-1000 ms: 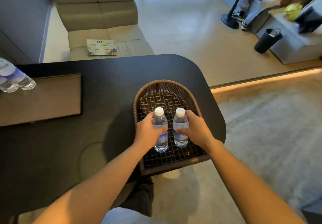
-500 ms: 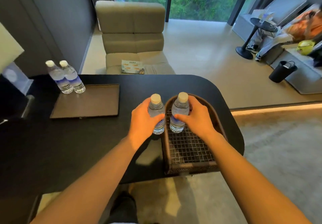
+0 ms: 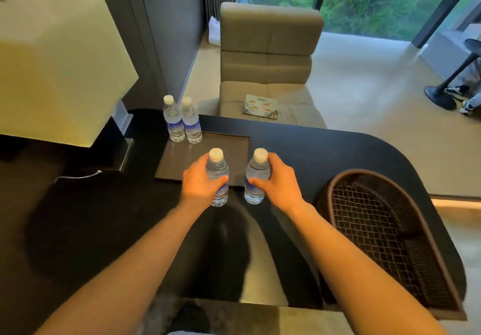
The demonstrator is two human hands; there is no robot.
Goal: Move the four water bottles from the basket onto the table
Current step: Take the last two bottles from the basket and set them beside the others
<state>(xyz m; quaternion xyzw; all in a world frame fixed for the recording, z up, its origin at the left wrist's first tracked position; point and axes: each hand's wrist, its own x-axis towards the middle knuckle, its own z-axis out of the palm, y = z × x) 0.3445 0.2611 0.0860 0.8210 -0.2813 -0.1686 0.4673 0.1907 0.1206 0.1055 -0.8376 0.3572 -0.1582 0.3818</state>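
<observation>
My left hand (image 3: 199,185) grips a clear water bottle (image 3: 218,175) with a white cap, held upright over the black table (image 3: 325,149). My right hand (image 3: 277,181) grips a second bottle (image 3: 257,175) the same way, just to its right. Both bottles hang near the front edge of a dark tray (image 3: 182,157). Two more bottles (image 3: 182,121) stand side by side at the tray's far left corner. The woven basket (image 3: 385,225) with a wire mesh bottom lies at the table's right end with nothing in it.
A large cream lampshade (image 3: 57,69) overhangs the table's left side, its base (image 3: 122,131) and a white cable (image 3: 83,176) beneath. A beige armchair (image 3: 268,69) with a leaflet (image 3: 261,106) stands beyond the table. A person's feet show at far right.
Both hands lifted the two bottles out of the basket and carried them left, over the table toward the tray. My view has swung left, bringing the lamp in.
</observation>
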